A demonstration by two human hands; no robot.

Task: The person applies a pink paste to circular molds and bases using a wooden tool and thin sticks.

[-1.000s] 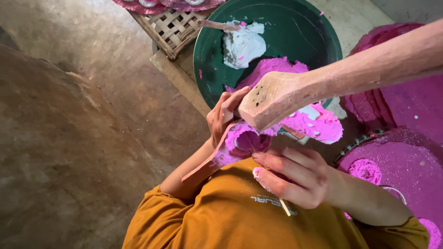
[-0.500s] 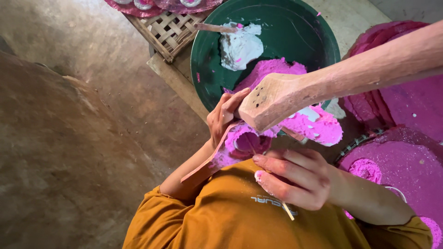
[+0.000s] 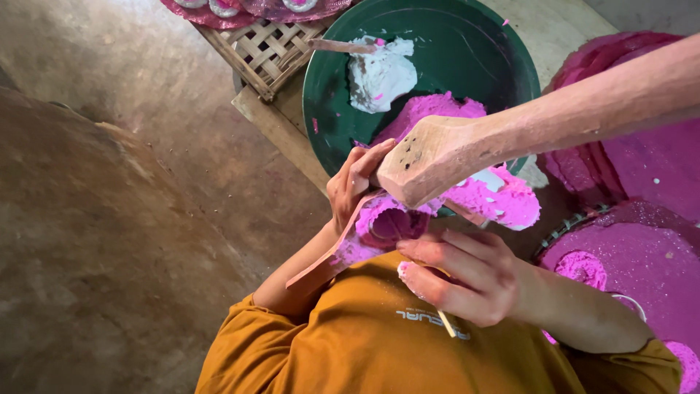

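Worn brown earthen floor [image 3: 109,219], low wooden bench [image 3: 277,131], daylight.

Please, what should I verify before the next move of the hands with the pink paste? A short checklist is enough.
1. Left hand grips the small pink-coated cup: ok.
2. Right hand holds the thin wooden stick: ok.
3. Pink paste is present in the round green basin: ok.
4. Cup's far side, hidden behind the pale wooden beam, is evenly filled: cannot tell.

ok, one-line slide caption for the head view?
Left hand cups a pink-coated mould; right hand grips a thin stick below a green basin.
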